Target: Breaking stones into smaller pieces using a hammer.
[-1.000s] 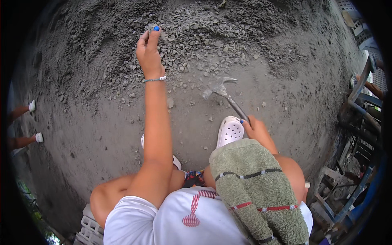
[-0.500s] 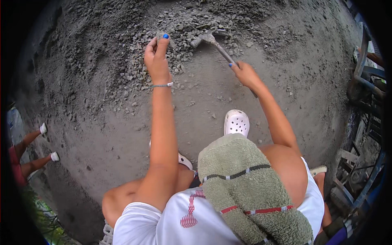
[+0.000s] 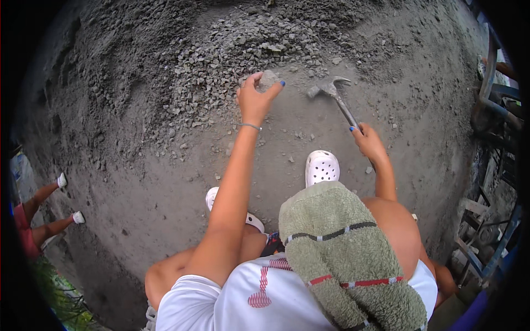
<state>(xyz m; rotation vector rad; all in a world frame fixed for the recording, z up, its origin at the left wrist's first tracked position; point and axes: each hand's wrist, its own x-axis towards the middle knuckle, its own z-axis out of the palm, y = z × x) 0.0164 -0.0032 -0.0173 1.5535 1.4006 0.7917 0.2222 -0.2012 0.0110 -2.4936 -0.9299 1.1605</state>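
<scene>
Between the thumb and fingers of my left hand (image 3: 256,102) is a grey stone (image 3: 268,80), held at the near edge of the crushed gravel (image 3: 215,77). My right hand (image 3: 370,144) is closed around the handle of a claw hammer (image 3: 341,102). The hammer's metal head lies up and to the left of that hand, over the bare grey ground and to the right of the stone, apart from it. Part of the handle is hidden inside my right hand.
A green towel (image 3: 337,237) lies over my lap, and a white clog (image 3: 322,168) shows beyond it. At the far left are another person's legs (image 3: 52,198). Blue metal framework (image 3: 499,107) stands along the right edge. Dark loose sand (image 3: 110,71) is heaped at the upper left.
My left hand has moved right and nearer with the stone, away from the gravel's middle. The hammer and my right hand have shifted right and nearer, off the gravel.
</scene>
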